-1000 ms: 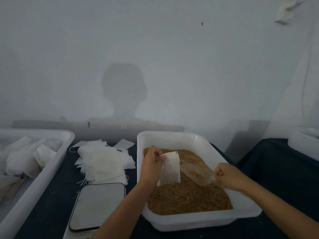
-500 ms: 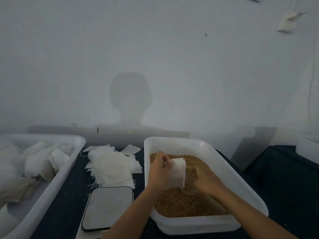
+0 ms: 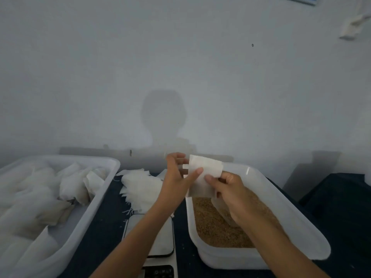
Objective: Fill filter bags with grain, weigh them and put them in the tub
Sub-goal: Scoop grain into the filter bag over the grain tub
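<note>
Both hands pinch 1 filter bag [image 3: 202,177] above the grain tub's [image 3: 281,199] far end, left hand [image 3: 176,177] by thumb, right hand [image 3: 226,189] lower-right; keep its mouth level, then move to the scale [image 3: 160,237] below-left.

left hand [image 3: 176,182]: bare, no glove | right hand [image 3: 230,194]: bare | forearms: bare, no sleeves showing

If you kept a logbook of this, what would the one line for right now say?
stage: filling | left hand: holds filter bag | right hand: pinches bag, scoop tucked beneath | bag: above grain tub | scale: bare
</note>
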The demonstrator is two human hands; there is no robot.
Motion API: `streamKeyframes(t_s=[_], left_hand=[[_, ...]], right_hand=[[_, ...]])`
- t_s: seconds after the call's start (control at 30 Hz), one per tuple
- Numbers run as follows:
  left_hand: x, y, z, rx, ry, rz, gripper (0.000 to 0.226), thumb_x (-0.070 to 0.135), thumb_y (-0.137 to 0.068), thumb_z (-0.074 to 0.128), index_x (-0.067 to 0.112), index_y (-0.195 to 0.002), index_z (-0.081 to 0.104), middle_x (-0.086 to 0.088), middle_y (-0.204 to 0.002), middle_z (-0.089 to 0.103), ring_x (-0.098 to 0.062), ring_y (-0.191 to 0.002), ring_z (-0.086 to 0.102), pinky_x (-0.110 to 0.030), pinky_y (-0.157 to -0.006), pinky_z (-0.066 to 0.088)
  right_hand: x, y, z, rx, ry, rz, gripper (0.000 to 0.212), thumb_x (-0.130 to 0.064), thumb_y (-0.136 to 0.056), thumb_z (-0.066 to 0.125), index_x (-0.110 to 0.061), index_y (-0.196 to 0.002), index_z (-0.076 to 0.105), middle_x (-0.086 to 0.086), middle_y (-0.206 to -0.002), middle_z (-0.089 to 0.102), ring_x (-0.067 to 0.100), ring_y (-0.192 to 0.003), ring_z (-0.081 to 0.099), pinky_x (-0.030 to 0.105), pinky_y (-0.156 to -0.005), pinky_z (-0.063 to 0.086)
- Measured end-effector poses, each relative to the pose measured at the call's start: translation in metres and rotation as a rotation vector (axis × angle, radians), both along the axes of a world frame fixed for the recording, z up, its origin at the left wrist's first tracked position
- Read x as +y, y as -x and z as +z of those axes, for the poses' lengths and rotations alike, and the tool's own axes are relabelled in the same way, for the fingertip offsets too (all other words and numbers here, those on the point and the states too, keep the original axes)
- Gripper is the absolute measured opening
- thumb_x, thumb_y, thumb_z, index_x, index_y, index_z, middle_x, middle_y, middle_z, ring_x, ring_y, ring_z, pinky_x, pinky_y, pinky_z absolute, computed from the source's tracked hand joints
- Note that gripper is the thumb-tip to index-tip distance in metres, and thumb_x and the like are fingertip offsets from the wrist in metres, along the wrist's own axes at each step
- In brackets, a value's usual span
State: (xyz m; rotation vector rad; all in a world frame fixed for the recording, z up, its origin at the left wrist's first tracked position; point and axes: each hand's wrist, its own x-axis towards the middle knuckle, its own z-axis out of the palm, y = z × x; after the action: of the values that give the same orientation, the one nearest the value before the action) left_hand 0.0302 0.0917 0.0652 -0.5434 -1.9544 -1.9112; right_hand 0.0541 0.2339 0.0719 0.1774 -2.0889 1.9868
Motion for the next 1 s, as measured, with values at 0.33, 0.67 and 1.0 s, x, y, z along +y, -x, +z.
streamKeyframes(t_s=[0.33,0.67,1.0], left_hand=[[-0.097,-0.027,-0.047,-0.027,0.219,0.245,0.014,0.021,-0.087,0.064,0.007,-0.084,0.062,-0.006,-0.074,0.065,-0.024,-0.07,0.062,-0.039,-0.062,0.05],[-0.103,-0.01,-0.106,-0.184,0.431,0.321,0.031,0.019,-0.082,0.07,0.018,-0.064,0.045,0.005,-0.057,0.049,-0.003,-0.052,0.041,-0.014,-0.052,0.036],[-0.105,-0.002,-0.125,-0.16,0.511,0.411,0.037,0.023,-0.081,0.071,0.032,-0.065,0.039,0.003,-0.076,0.05,-0.003,-0.072,0.044,-0.008,-0.059,0.033]], right_hand=[[-0.106,-0.005,-0.04,0.029,-0.223,-0.048,0.009,-0.021,-0.09,0.062,-0.015,-0.085,0.067,0.002,-0.082,0.068,0.016,-0.078,0.065,0.027,-0.066,0.053],[-0.111,0.01,-0.114,0.011,-0.428,-0.133,0.021,-0.02,-0.086,0.067,0.001,-0.087,0.066,0.01,-0.084,0.068,0.022,-0.081,0.063,0.04,-0.075,0.052],[-0.099,0.022,-0.132,0.073,-0.501,-0.078,0.028,-0.018,-0.083,0.07,-0.008,-0.066,0.05,0.003,-0.074,0.051,0.016,-0.072,0.048,0.03,-0.067,0.04]])
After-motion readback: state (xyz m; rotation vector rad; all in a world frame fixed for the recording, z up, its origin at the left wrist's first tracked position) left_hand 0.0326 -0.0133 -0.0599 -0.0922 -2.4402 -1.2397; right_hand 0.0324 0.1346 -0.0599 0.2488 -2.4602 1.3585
